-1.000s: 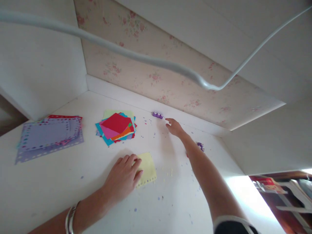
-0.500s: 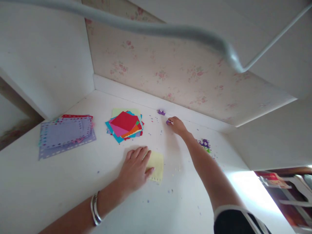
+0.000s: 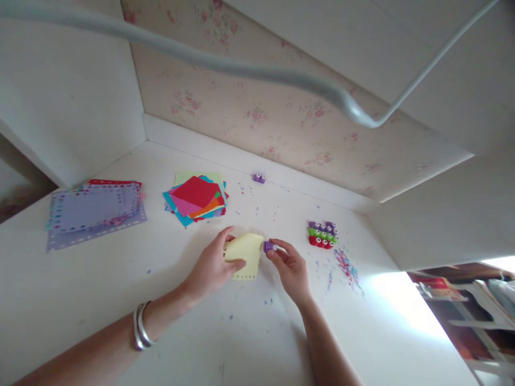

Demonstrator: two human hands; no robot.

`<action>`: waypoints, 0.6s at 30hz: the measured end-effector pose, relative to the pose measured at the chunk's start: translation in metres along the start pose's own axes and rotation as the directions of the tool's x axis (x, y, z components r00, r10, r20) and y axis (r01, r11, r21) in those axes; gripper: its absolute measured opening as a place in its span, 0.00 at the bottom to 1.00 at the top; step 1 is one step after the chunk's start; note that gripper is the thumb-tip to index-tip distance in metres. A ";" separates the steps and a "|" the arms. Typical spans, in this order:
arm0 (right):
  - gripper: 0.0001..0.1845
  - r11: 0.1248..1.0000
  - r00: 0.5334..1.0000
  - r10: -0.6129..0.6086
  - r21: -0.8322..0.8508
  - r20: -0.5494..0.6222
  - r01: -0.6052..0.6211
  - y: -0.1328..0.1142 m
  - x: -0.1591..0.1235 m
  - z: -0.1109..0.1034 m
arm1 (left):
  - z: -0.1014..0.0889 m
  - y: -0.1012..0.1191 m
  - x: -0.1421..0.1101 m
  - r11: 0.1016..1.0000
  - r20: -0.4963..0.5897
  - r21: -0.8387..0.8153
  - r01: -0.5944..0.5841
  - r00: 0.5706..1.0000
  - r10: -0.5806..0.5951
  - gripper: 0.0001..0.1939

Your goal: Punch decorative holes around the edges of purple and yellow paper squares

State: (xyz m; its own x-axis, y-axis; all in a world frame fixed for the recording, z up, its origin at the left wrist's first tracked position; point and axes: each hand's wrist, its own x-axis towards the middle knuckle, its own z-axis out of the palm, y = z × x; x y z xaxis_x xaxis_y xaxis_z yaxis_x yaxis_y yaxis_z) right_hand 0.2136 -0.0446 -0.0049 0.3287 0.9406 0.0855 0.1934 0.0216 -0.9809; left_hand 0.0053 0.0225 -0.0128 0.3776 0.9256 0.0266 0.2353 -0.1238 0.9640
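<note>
A small pale yellow sheet of paper (image 3: 246, 252) is lifted a little off the table, gripped at its left side by my left hand (image 3: 211, 262), thumb on top and fingers behind. Punched holes run along the edge nearest me. At the sheet's right edge, my right hand (image 3: 290, 265) pinches a small purple paper punch (image 3: 269, 246) with a white knob. The punch is close against the paper; I cannot tell whether the edge is inside its slot.
Two purple punches (image 3: 259, 178) stand near the wall. Several purple, green and red punches (image 3: 322, 235) sit in rows at right, beside scattered paper bits (image 3: 346, 266). Coloured paper sheets (image 3: 197, 195) are piled at centre-left, hole-edged lilac sheets (image 3: 94, 209) further left. A pale cable (image 3: 281, 75) crosses above.
My right hand has brought a purple punch from near the wall down to the paper's right edge. My left hand has gone from lying flat on the sheet to holding it up.
</note>
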 end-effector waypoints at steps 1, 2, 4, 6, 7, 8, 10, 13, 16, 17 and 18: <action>0.15 1.000 1.000 -0.010 0.000 -0.013 0.010 0.000 -0.004 0.000 | -0.001 0.000 0.002 0.998 0.009 -0.042 0.055 0.998 -0.055 0.37; 0.15 1.000 0.999 -0.023 -0.011 -0.024 0.023 0.000 -0.006 0.000 | -0.002 0.001 0.003 0.993 0.020 -0.075 0.093 0.996 -0.092 0.34; 0.15 0.997 0.998 -0.056 -0.046 -0.031 0.054 0.002 -0.008 -0.001 | -0.005 0.004 0.006 0.985 0.016 -0.121 0.123 0.992 -0.122 0.27; 0.14 0.993 0.996 -0.093 -0.071 -0.017 0.092 0.003 -0.009 -0.002 | -0.007 0.007 0.007 0.976 -0.011 -0.168 0.136 0.990 -0.140 0.26; 0.13 0.991 0.994 -0.110 -0.076 -0.004 0.110 0.003 -0.010 -0.001 | -0.008 0.009 0.008 0.969 -0.021 -0.194 0.152 0.987 -0.159 0.27; 0.13 0.989 0.992 -0.125 -0.078 0.009 0.126 0.003 -0.010 -0.001 | -0.008 0.011 0.008 0.960 -0.019 -0.222 0.174 0.983 -0.182 0.28; 0.12 0.986 0.989 -0.146 -0.082 0.035 0.148 0.002 -0.012 0.000 | -0.007 0.013 0.007 0.940 -0.004 -0.266 0.213 0.975 -0.222 0.30; 0.11 0.983 0.986 -0.158 -0.091 0.059 0.163 -0.001 -0.014 0.002 | -0.005 0.014 0.006 0.935 -0.018 -0.281 0.215 0.973 -0.229 0.30; 0.11 0.982 0.985 -0.157 -0.096 0.073 0.164 -0.004 -0.015 0.003 | -0.006 0.015 0.005 0.936 -0.019 -0.283 0.211 0.974 -0.225 0.31; 0.11 0.982 0.985 -0.156 -0.097 0.076 0.163 -0.004 -0.015 0.003 | -0.006 0.016 0.004 0.937 -0.018 -0.280 0.209 0.975 -0.223 0.31; 0.11 0.982 0.985 -0.153 -0.098 0.079 0.160 -0.004 -0.015 0.004 | -0.007 0.017 0.004 0.941 -0.022 -0.270 0.204 0.976 -0.218 0.30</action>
State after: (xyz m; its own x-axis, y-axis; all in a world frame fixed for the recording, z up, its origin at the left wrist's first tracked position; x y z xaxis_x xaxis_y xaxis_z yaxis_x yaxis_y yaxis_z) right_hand 0.2045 -0.0576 -0.0024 0.2216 0.9500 0.2202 0.3332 0.1385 -0.9326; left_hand 0.0048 0.0268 0.0052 0.2976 0.9379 -0.1784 0.0570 0.1691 0.9840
